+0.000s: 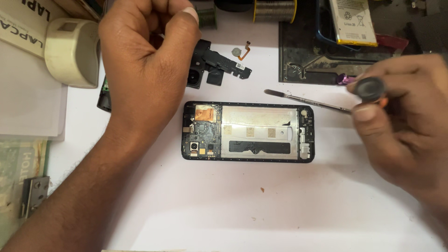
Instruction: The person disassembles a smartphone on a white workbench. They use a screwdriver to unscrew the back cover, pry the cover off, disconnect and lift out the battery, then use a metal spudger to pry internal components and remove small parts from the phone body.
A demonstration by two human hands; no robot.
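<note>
An opened phone lies face down on the white table, its back cover off, showing a circuit board at its left end and a bare battery bay. My left hand hovers above and to the left of it, fingers curled in; whether it holds anything small is hidden. My right hand is at the right, gripping a thin metal tool whose flat tip points left, just above the phone's upper right corner. A round dark cap sits at the tool's handle end.
A black plastic phone part and a small flex cable lie behind the phone. A tape roll stands at far left. A dark work mat with a phone battery is at back right. Solder spools line the back edge.
</note>
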